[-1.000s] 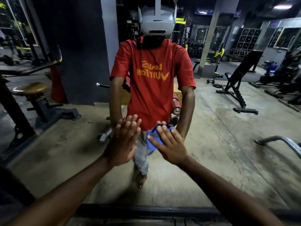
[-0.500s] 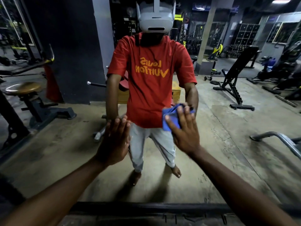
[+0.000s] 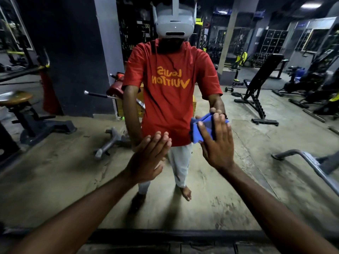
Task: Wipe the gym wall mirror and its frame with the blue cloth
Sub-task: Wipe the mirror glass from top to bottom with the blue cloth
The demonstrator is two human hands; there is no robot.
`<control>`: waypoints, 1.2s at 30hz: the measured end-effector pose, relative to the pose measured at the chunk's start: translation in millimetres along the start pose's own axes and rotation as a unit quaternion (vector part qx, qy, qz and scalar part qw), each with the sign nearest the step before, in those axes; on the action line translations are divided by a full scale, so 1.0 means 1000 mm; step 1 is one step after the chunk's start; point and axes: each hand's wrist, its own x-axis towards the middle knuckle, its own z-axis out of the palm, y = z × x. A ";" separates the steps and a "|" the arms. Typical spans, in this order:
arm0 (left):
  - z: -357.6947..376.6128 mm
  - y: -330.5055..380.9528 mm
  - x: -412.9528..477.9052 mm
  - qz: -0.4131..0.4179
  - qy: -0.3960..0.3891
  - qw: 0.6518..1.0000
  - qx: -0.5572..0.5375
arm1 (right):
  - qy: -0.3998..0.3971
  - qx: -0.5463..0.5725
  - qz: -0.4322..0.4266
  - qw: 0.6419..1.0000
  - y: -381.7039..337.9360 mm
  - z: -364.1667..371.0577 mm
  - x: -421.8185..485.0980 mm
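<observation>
The wall mirror (image 3: pixel 247 180) fills almost the whole view and reflects me in a red shirt. Its dark bottom frame (image 3: pixel 174 235) runs across the lower edge. My right hand (image 3: pixel 217 143) presses the folded blue cloth (image 3: pixel 200 129) flat against the glass with straight fingers, right of centre. My left hand (image 3: pixel 148 158) rests flat on the glass with straight fingers, a little lower and to the left, with no cloth under it.
The glass reflects the gym: a stool machine (image 3: pixel 20 109) at left, an incline bench (image 3: pixel 260 85) at right, a metal bar (image 3: pixel 315 164) at lower right, a dark pillar (image 3: pixel 77 52) behind. A tiled ledge (image 3: pixel 183 249) lies under the frame.
My right hand has slid the blue cloth up and to the right across the glass. My left hand has stayed flat on the mirror at about the same spot.
</observation>
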 end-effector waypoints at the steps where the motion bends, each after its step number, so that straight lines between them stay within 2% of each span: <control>1: 0.004 0.001 0.000 -0.006 -0.004 1.000 0.009 | 0.001 0.014 0.006 1.000 0.004 0.000 -0.001; 4: 0.012 0.001 -0.001 -0.011 0.006 1.000 0.005 | -0.021 0.026 -0.049 0.998 -0.001 0.016 -0.033; 8: 0.012 0.012 0.001 -0.066 0.012 0.998 -0.016 | -0.116 -0.031 -0.187 0.975 -0.005 0.034 -0.102; 10: 0.013 0.033 0.003 -0.086 0.017 0.996 -0.006 | -0.155 -0.057 -0.218 0.962 0.006 0.031 -0.124; 12: 0.020 0.053 0.009 -0.069 -0.006 0.997 -0.016 | -0.162 -0.060 -0.202 0.964 0.024 0.020 -0.128; 14: 0.024 0.075 0.027 -0.036 -0.026 0.997 -0.056 | -0.125 -0.055 -0.137 0.981 0.050 0.002 -0.115; 16: 0.021 0.097 0.052 -0.012 0.008 0.998 -0.066 | -0.065 -0.034 -0.048 0.996 0.079 -0.018 -0.087; 19: 0.018 0.125 0.091 -0.017 0.031 0.997 -0.066 | 0.007 -0.010 0.056 0.998 0.122 -0.047 -0.049; 21: 0.023 0.134 0.102 -0.046 0.023 0.998 -0.038 | 0.014 0.022 0.048 0.999 0.138 -0.049 -0.042; 23: 0.029 0.134 0.102 -0.056 0.010 0.998 -0.029 | -0.015 0.043 -0.020 0.999 0.136 -0.040 -0.058; 26: 0.032 0.134 0.098 -0.055 0.014 0.998 -0.018 | -0.081 -0.002 -0.135 0.988 0.124 -0.020 -0.115; 31: 0.032 0.152 0.105 -0.056 0.004 0.998 -0.021 | -0.112 -0.050 -0.233 0.965 0.150 -0.025 -0.139; 33: 0.032 0.165 0.121 -0.033 0.026 0.999 -0.022 | -0.099 -0.034 -0.193 0.976 0.171 -0.043 -0.123; 36: 0.026 0.190 0.162 -0.017 0.042 0.998 -0.042 | -0.031 -0.006 -0.036 0.999 0.212 -0.073 -0.098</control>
